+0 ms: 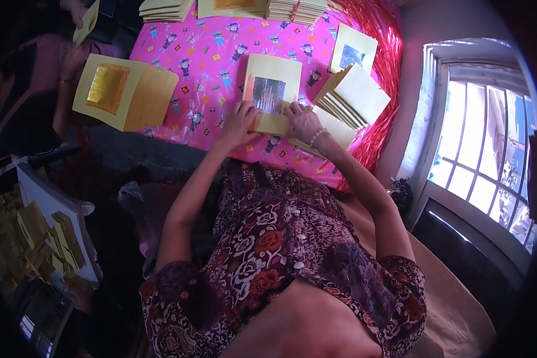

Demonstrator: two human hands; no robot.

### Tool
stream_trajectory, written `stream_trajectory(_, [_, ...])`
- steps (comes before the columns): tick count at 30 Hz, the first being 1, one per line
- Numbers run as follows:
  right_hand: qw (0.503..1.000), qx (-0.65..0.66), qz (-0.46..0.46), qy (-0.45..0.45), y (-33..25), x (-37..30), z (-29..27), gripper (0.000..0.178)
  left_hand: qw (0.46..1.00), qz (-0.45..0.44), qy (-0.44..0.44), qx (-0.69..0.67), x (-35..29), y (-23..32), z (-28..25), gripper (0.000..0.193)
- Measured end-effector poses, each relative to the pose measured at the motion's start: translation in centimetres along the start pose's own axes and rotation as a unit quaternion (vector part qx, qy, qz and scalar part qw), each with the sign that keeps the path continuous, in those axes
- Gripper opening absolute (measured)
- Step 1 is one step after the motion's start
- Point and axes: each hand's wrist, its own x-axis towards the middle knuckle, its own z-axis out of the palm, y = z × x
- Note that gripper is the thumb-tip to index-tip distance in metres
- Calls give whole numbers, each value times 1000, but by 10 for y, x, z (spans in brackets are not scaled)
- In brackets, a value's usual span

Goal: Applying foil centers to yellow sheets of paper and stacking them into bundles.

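Note:
A stack of yellow joss paper (pixel 272 65) with a silver foil square lies in front of me on the pink table cover. My left hand (pixel 240 123) has its fingers curled against the left edge of this stack. At its right edge, my right hand (pixel 305 124), with a beaded bracelet on the wrist, presses with bent fingers. Orange edging shows beside the foil. Just beyond my right hand, a fanned bundle of yellow sheets (pixel 355 95) leans over more sheets (pixel 334 128) lying partly under my forearm.
A thick block of paper with gold foil (pixel 108 89) sits at the table's left edge. More bundles (pixel 295 9) line the far side. Red shredded strips (pixel 388 71) hang along the right. At left, another person's hand (pixel 77 13) holds a sheet. Below stands a white tray (pixel 59 203) of papers.

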Motion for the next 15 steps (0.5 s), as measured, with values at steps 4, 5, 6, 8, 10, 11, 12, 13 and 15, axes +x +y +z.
stream_trajectory(4, [998, -50, -1, 37, -12, -1, -2, 48, 1000, 5, -10, 20, -1, -5, 2, 60])
stream_trajectory(5, [997, -60, -4, 37, -15, -1, -4, 44, 1000, 7, -5, 15, -1, -7, 3, 60])
stream_trajectory(6, [997, -60, -3, 38, -17, -1, -7, 44, 1000, 10, 0, 10, -1, -7, 3, 61])
stream_trajectory(8, [998, -41, -20, 33, -19, -1, -11, 43, 1000, 15, -2, 3, 0, -6, 0, 61])
stream_trajectory(10, [997, -47, -35, 58, -16, -1, 0, 50, 1000, 20, -5, -3, 1, -5, -2, 60])
stream_trajectory(11, [994, -54, -52, 82, -14, -1, 4, 57, 1000, 11, -14, -11, 2, -5, -3, 59])
stream_trajectory(12, [994, -53, -49, 83, -11, -3, 8, 57, 1000, 2, -24, -19, 3, -5, -4, 58])
stream_trajectory(13, [997, -28, -50, 60, -10, -4, 8, 49, 1000, 4, -25, -17, 2, -7, -5, 58])
stream_trajectory(15, [998, -1, -48, 39, -8, -5, 10, 40, 999, 26, -25, -31, 2, -11, -8, 57])
